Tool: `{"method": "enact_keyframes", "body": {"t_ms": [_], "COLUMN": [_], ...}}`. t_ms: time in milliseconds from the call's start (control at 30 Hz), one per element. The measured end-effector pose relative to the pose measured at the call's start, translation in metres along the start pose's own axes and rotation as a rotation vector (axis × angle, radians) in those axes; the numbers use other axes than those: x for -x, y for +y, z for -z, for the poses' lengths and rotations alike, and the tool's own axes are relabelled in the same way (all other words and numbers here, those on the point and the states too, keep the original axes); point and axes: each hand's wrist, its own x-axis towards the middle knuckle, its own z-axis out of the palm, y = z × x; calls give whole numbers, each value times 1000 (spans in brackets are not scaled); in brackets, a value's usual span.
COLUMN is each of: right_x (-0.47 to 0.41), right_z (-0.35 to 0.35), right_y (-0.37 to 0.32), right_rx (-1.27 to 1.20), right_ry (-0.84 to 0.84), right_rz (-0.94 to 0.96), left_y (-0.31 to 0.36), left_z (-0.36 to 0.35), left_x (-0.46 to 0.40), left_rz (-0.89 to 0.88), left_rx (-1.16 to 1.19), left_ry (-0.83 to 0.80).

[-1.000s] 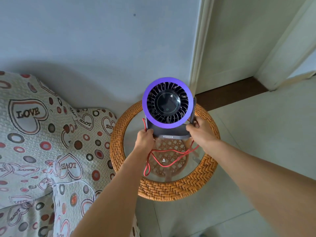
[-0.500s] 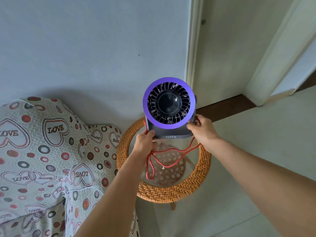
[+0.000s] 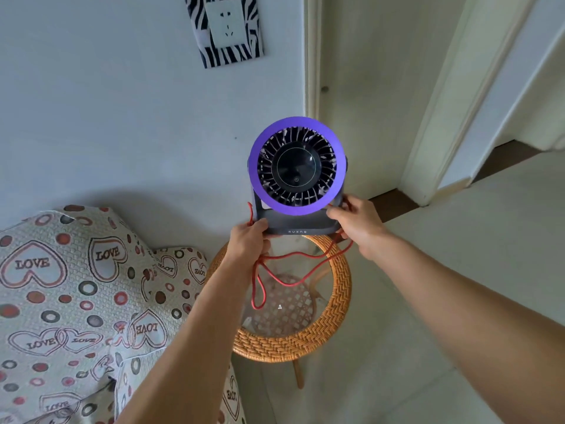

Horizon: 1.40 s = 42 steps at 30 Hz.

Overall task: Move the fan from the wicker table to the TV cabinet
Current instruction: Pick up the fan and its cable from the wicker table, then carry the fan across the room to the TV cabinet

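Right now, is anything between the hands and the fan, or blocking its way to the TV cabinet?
Nothing separates them: left hand and right hand grip the fan base. The TV cabinet is out of view. The red cord dangles over the wicker table.

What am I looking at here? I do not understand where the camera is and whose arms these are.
The camera sits on a person's head and looks forward and down, so the two bare arms are that person's own. There is no robot. The left hand and the right hand grip the dark base of a small fan with a purple ring, one hand on each side, and hold it in the air above a round wicker table with a glass top. A red cord hangs from the fan in loops. To the left is a cushion cover printed with hearts, and a wall socket is above.
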Motion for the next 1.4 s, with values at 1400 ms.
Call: {"method": "enact_keyframes", "body": {"t_ms": [1400], "right_x": [237], "right_z": [389], "right_y": [34], "right_rx": [-129], "right_ry": [641], "right_rz": [34], "left_y": [27], "left_z": [-329], "left_x": [250], "left_rz": [-137], "left_rx": [-152], "left_ry": [-600]}}
